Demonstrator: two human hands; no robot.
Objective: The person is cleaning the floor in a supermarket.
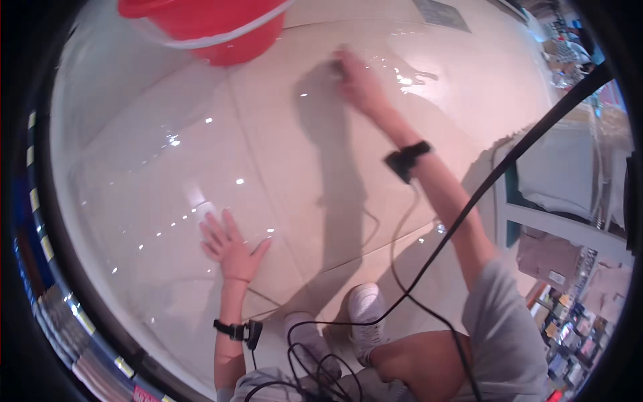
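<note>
My left hand (234, 253) is at the lower left with its fingers spread, over or on the wet, pale tiled floor (268, 154); whether the palm touches cannot be told. Its fingertips are beside a bright reflection. Farther out, my right hand (362, 86) is stretched over the tiles with its fingers curled. Motion blurs it, and something dark and small shows at its fingertips, too smeared to name. A shiny puddle (418, 77) lies just right of that hand. Left of it, at the far edge, stands a red bucket (231, 53) with a white handle.
A black cable (509, 161) crosses the right side and loops near my white shoes (366, 311). At right stands a white-framed shelf (562, 224) with goods. A grey floor plate (442, 15) lies at the back. Shelf edging (50, 244) runs along the left.
</note>
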